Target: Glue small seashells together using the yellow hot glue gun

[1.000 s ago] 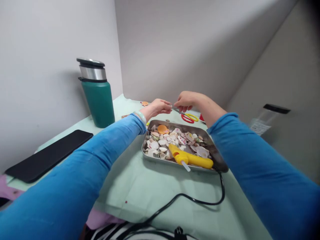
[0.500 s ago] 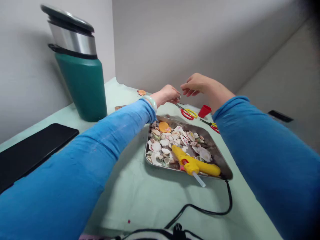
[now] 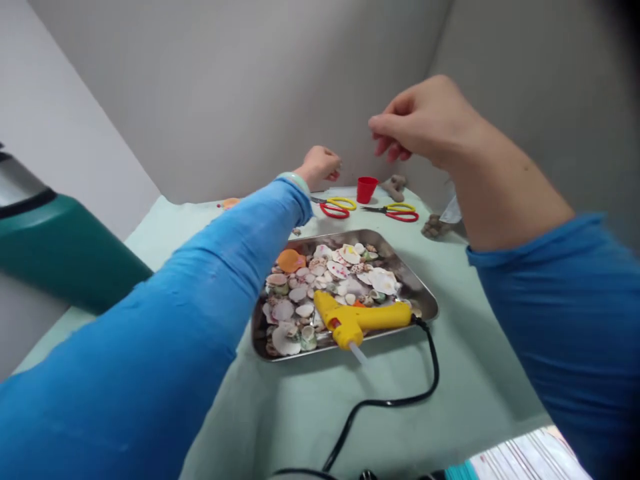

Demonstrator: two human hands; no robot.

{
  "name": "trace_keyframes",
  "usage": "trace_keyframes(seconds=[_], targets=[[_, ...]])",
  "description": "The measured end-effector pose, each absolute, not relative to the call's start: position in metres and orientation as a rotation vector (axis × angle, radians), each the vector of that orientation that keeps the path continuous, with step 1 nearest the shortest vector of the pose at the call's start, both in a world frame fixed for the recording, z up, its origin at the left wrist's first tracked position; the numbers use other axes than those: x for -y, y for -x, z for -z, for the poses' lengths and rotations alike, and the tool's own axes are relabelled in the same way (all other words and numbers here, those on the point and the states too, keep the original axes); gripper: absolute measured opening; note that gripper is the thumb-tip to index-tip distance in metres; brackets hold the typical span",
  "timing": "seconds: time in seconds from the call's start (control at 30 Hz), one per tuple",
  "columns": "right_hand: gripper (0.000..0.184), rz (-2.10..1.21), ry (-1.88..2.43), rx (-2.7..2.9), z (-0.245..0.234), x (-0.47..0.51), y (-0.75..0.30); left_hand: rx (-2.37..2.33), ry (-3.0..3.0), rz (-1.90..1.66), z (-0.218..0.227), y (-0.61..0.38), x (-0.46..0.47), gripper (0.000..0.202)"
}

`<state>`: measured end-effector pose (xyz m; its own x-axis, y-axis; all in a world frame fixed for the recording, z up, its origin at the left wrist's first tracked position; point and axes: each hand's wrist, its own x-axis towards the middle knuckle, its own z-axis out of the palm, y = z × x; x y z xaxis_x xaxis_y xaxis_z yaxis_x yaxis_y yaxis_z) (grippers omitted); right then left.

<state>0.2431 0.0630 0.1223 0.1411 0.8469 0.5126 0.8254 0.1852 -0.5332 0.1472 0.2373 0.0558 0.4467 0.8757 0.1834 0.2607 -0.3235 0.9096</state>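
Note:
My left hand (image 3: 320, 165) is raised past the far left side of a metal tray (image 3: 425, 293). Its fingers are closed, and what they hold is too small to name. Higher and nearer, my right hand (image 3: 423, 123) hangs in the air with thumb and forefinger pressed together; anything between them cannot be made out. Seashells (image 3: 345, 270) of many sizes fill the tray, among them an orange shell (image 3: 291, 261). Across its near side lies a yellow glue gun (image 3: 370, 317) with a clear glue stick (image 3: 358, 353) poking out the back.
Behind the tray lie scissors (image 3: 336, 205) under my left hand and another pair of scissors (image 3: 395, 212). Beyond stand a red cup (image 3: 367, 190) and grey lumps (image 3: 394, 187). A green bottle (image 3: 70, 247) is at left. A black cord (image 3: 385, 402) runs toward me.
My hands have moved apart, the right one rising toward me and to the right. My view has turned, so the bottle sits further left and the phone is out of sight.

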Motion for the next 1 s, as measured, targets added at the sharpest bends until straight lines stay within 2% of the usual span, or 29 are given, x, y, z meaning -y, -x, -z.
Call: trace_keyframes(seconds=[0.13,0.3,0.4,0.5,0.63,0.73,0.87,1.0], targets=[[0.022,-0.070,1.555,1.840,-0.134,-0.117,-0.222,-0.978,-1.784,-1.030,-0.057,-0.097,-0.230,0.008],[0.036,0.010,1.545,2.028,-0.189,-0.194,-0.191,-1.114,-1.623,-1.095,-0.061,-0.012,-0.191,0.004],[0.031,0.090,1.599,2.009,-0.208,-0.218,-0.195,-1.131,-1.553,-1.220,-0.076,0.001,-0.175,0.007],[0.023,-0.107,1.603,1.992,-0.173,-0.211,-0.210,-1.107,-1.601,-1.203,-0.087,-0.014,-0.177,0.008],[0.016,-0.615,1.697,2.218,-0.074,-0.184,-0.202,-1.187,-1.616,-1.167,-0.075,-0.030,-0.193,0.007],[0.019,-0.572,1.817,2.188,-0.026,-0.179,-0.172,-1.293,-1.549,-1.158,-0.060,-0.021,-0.202,0.009],[0.030,-0.420,1.986,2.400,-0.014,-0.181,-0.135,-1.251,-1.597,-1.027,-0.052,-0.013,-0.208,0.007],[0.017,-0.375,2.056,2.526,-0.012,-0.184,-0.115,-1.160,-1.782,-0.967,-0.067,-0.032,-0.217,0.007]])
